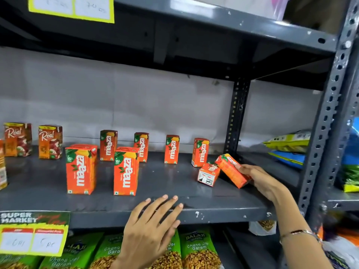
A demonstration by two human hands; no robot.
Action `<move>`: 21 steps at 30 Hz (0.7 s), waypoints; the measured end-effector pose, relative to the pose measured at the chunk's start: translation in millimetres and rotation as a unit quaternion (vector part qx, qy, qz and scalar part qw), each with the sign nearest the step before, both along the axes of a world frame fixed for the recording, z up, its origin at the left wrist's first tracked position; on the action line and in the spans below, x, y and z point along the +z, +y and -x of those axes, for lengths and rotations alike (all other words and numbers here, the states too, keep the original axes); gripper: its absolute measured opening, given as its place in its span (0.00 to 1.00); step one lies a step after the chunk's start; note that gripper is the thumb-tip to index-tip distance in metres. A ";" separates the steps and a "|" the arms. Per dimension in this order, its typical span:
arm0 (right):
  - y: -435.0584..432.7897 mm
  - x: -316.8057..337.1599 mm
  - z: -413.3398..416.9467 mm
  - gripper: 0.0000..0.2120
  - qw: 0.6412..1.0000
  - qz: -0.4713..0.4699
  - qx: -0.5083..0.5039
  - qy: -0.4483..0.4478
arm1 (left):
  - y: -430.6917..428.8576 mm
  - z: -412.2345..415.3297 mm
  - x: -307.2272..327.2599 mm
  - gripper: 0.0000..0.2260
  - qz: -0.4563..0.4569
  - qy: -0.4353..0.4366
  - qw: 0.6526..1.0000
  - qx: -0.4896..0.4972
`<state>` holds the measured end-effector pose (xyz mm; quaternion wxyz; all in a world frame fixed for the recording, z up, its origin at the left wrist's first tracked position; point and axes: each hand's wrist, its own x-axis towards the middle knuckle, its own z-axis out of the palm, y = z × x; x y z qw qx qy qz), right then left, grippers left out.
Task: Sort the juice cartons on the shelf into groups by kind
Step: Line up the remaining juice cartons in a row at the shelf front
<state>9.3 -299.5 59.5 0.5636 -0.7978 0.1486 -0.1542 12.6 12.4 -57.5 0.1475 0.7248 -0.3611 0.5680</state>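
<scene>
Several orange Maaza cartons stand upright on the grey shelf (pixel 174 191): two large ones in front (pixel 81 169) (pixel 126 171) and smaller ones behind (pixel 108 145). Two dark red Real cartons (pixel 17 139) (pixel 50 141) stand at the far left. My right hand (pixel 260 181) grips a tilted Maaza carton (pixel 232 169) at the right end of the shelf. That carton leans against another small Maaza carton (pixel 208 174) lying on its side. My left hand (pixel 153 228) hovers open at the shelf's front edge, holding nothing.
A carton's edge (pixel 3 166) shows at the far left border. Green snack packets (pixel 198 249) fill the shelf below. A price label (pixel 33 232) hangs on the front edge at left. A perforated upright post (pixel 328 117) bounds the right side, with bags (pixel 289 142) beyond it.
</scene>
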 end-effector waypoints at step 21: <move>147.7 6.2 12.6 0.24 0.955 -0.083 0.180 -0.221 | 17.8 9.5 -2.4 0.14 0.019 0.008 1.000 -0.006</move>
